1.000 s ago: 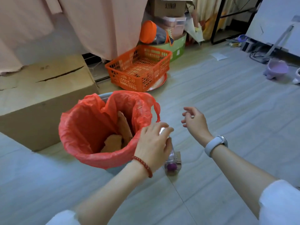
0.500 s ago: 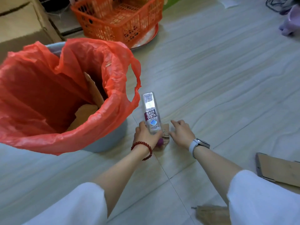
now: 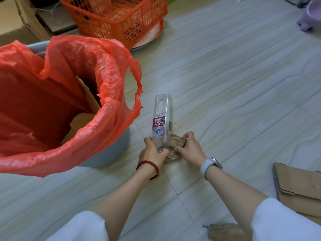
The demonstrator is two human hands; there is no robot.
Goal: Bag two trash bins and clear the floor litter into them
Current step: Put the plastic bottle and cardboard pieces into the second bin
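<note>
Both arms reach forward toward 12 o'clock, low near the floor. Left hand [image 3: 152,152] fingers curled, gripping something; bead bracelet on the wrist. Right hand [image 3: 189,147] at its 3 o'clock, fingers bent, apparently pinching; watch on the wrist.

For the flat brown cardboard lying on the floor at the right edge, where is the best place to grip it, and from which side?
Best guess: pinch the flat cardboard at its near-left edge, coming from its left. It lies flat on the floor, so a top grip finds nothing, and that edge seems slightly lifted. The right hand, now gripping the crumpled cardboard, is nearest; the left hand holds the bottle.
</note>
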